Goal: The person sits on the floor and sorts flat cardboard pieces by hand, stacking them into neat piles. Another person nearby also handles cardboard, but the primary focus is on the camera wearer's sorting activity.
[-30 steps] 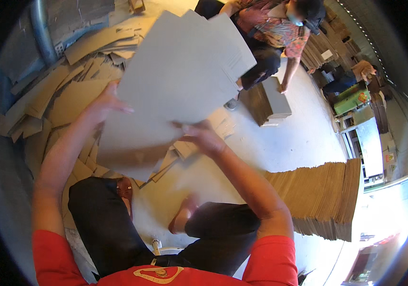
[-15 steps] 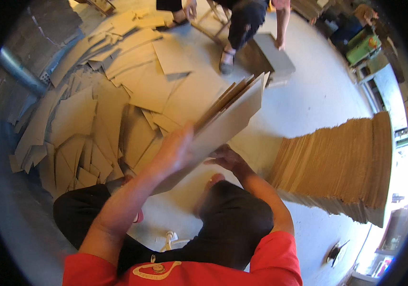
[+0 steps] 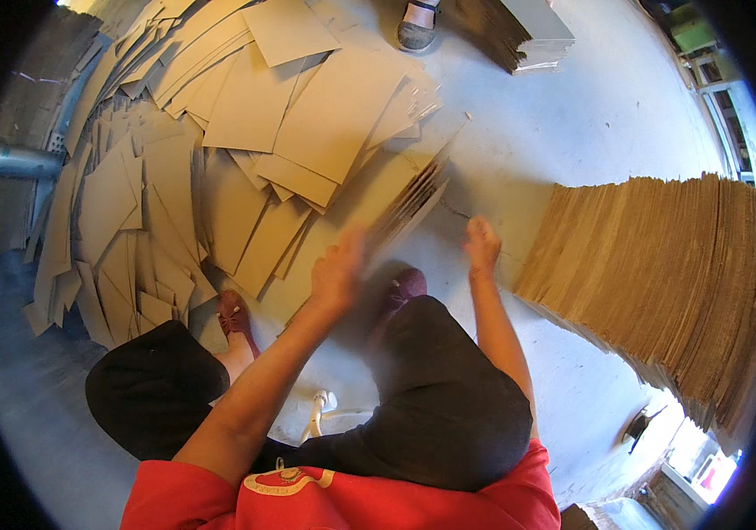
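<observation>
The person sits low over the floor (image 3: 590,115), knees spread, with both hands out in front at the middle of the frame. The left hand (image 3: 336,269) is blurred, its fingers spread against the near end of a bundle of cardboard sheets (image 3: 404,208) that slants up and right toward the centre; whether it grips the bundle or just presses on it, I cannot tell. The right hand (image 3: 482,243) is apart from the left one, curled into a loose fist just right of the bundle, with nothing visibly in it. A tall, neat stack of cardboard sheets (image 3: 661,274) fills the right side of the frame, near the right hand. Loose sheets (image 3: 219,150) lie scattered and overlapping across the upper left. At the top centre another person's shoe (image 3: 417,34) stands beside a smaller stack (image 3: 524,35). A grey pipe (image 3: 16,162) shows at the left edge.
</observation>
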{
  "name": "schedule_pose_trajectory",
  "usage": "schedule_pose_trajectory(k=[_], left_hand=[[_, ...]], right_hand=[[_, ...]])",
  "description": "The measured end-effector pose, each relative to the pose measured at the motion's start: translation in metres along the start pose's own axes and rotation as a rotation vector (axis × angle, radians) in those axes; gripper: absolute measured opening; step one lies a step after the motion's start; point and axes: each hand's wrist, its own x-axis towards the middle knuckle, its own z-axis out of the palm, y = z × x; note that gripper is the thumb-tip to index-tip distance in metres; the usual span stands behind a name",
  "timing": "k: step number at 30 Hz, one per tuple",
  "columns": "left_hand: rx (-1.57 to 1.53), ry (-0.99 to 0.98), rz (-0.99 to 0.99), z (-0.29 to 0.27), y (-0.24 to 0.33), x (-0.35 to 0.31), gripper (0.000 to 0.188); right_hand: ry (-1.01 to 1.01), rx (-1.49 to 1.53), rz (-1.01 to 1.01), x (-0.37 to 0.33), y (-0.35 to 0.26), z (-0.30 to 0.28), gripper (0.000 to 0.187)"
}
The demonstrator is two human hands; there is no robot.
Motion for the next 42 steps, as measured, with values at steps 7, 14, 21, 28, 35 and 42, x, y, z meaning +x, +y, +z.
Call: schedule_pose_trajectory(k=[7,14,21,28,35,42], left_hand=[[0.058,-0.042,0.058,0.002,0.015,-0.003,0.096],[0.091,-0.015,0.072,0.0,0.005,-0.008,0.103],[0.035,0.005,0.039,0.001,0.013,-0.007,0.105],[-0.035,-0.034,0.031,0.003,0.013,-0.005,0.093],[0.076,-0.028,0.038,0.003,-0.002,-0.012,0.097],[-0.01,-0.022,-0.004,-0.014,-0.007,-0.035,0.109]], right_hand=[[-0.232,0.378,-0.041,0.103,-0.124,-0.016,0.072],[-0.54,0.09,-0.245,0.063,-0.156,0.04,0.066],[-0.62,0.185,-0.303,0.019,-0.127,0.05,0.059],[-0.705,0.208,-0.318,0.009,-0.113,0.051,0.048],[-0.25,-0.837,-1.224,-0.057,-0.137,0.057,0.07],[-0.474,-0.848,-1.362,-0.08,-0.141,0.06,0.08]])
